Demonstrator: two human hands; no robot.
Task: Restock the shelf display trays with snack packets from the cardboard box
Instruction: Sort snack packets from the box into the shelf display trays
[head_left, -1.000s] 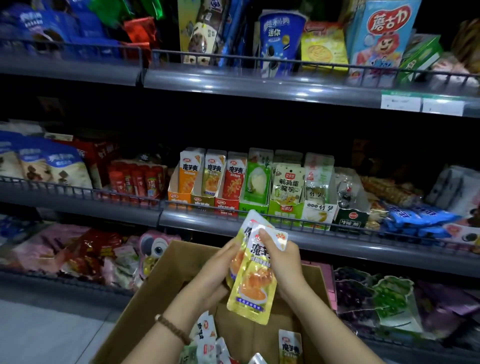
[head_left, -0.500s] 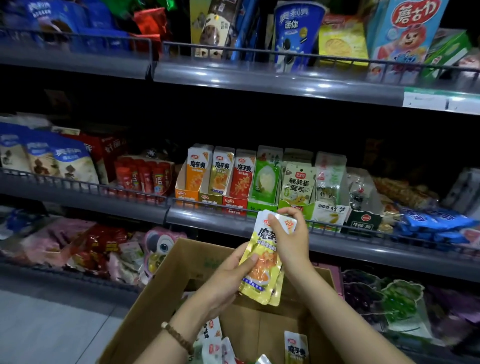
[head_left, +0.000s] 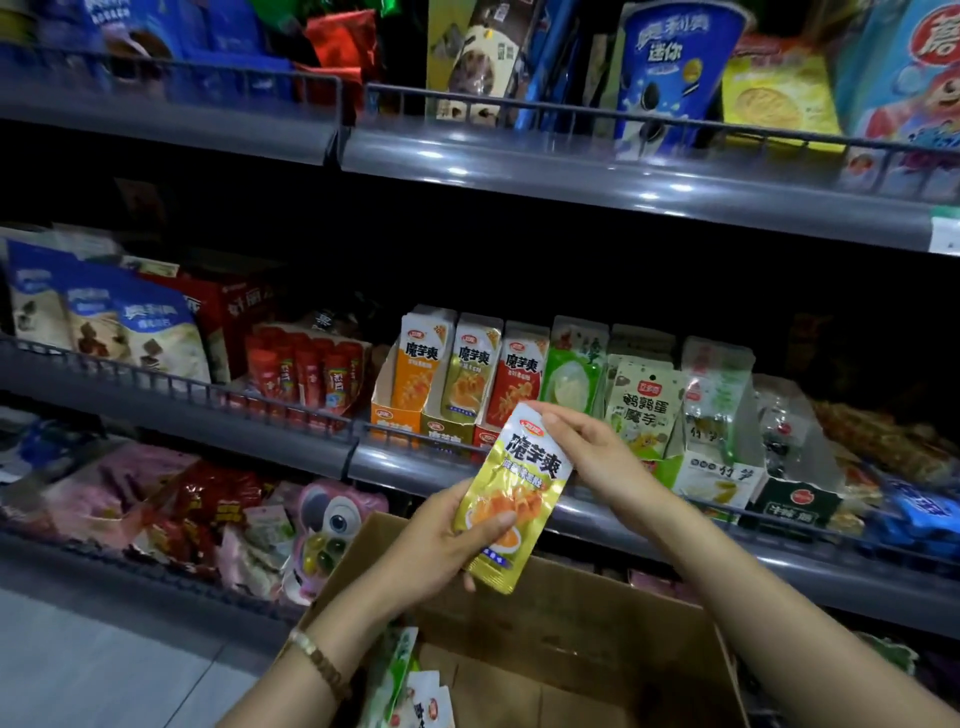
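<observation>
Dim shop aisle, grey floor (head_left: 98, 670) at 8 o'clock. Over the box (head_left: 597, 618), left hand (head_left: 434, 545) grips the packet (head_left: 527, 467) low and right hand (head_left: 589, 452) pinches its top. Trays (head_left: 448, 428) stand on the shelf (head_left: 218, 422) at 12.

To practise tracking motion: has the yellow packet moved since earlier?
Yes. The yellow packet has risen leftward, its top now overlapping the red tray.

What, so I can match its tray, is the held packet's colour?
Yellow-gold packet, clearest in the head view.
</observation>
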